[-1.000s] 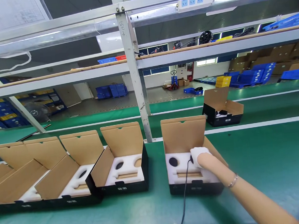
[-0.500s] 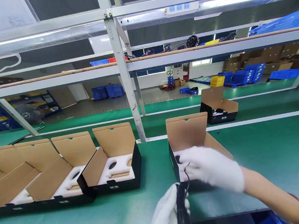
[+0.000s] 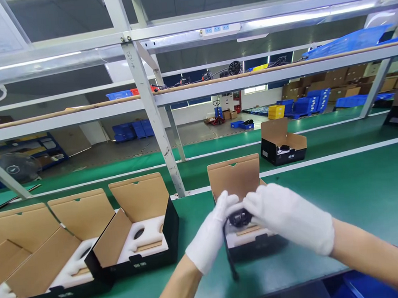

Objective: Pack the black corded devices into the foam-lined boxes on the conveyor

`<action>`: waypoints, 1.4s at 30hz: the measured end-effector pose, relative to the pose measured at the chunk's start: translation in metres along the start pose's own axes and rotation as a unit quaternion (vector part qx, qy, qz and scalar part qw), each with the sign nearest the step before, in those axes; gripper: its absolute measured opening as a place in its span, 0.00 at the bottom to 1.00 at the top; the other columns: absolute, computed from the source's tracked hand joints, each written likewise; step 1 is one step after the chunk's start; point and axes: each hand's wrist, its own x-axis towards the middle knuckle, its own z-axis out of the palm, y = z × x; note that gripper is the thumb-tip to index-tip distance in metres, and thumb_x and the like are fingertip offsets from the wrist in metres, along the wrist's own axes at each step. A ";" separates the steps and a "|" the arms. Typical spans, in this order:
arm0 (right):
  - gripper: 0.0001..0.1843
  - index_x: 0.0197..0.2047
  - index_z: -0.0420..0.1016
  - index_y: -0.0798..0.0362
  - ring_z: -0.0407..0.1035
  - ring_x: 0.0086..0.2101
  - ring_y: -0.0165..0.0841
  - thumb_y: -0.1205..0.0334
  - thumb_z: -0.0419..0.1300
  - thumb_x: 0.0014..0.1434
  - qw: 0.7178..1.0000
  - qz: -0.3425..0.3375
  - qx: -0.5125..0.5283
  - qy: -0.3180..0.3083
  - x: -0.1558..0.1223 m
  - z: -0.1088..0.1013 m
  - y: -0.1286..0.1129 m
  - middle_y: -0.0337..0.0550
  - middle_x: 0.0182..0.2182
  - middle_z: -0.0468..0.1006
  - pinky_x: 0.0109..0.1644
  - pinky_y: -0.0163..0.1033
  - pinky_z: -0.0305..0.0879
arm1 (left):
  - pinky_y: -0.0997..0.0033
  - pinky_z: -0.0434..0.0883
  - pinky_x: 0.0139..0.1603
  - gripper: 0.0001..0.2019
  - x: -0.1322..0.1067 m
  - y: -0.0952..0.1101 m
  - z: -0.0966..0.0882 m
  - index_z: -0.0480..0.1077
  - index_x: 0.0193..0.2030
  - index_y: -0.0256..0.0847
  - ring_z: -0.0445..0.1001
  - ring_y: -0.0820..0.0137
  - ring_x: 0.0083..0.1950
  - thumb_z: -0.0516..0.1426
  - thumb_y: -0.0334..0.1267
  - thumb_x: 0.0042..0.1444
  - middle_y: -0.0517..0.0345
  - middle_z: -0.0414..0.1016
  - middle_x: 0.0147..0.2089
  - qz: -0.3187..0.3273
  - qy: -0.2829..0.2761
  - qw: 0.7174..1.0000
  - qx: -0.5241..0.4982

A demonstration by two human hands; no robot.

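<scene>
Gloved hands met over an open box (image 3: pixel 249 243) on the green worktop (image 3: pixel 341 193): the left hand (image 3: pixel 210 232) and right hand (image 3: pixel 289 217), both curled, pinched a black corded part (image 3: pixel 238 218) above its foam insert. Seating it squarely probably mattered, cord tucked clear.

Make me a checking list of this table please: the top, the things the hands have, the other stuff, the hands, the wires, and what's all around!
Surface: green belt, white stripe along its far side.
Job's things: open black box with white foam insert; small black part held over it.
Clutter: row of open boxes with foam to the left; another open box on the far belt.
Grippers: left hand and right hand, both in white gloves, pinching the black part.
Cables: black cord hangs from the part.
Surroundings: metal shelf frame, blue crates, cardboard cartons behind.
</scene>
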 end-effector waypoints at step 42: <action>0.22 0.53 0.74 0.54 0.75 0.41 0.36 0.55 0.43 0.70 0.825 0.353 0.420 -0.134 0.009 0.109 -0.012 0.49 0.43 0.81 0.43 0.37 0.66 | 0.50 0.71 0.57 0.34 0.108 -0.040 0.001 0.57 0.65 0.36 0.74 0.57 0.54 0.49 0.61 0.63 0.41 0.72 0.56 0.005 0.124 0.920 0.372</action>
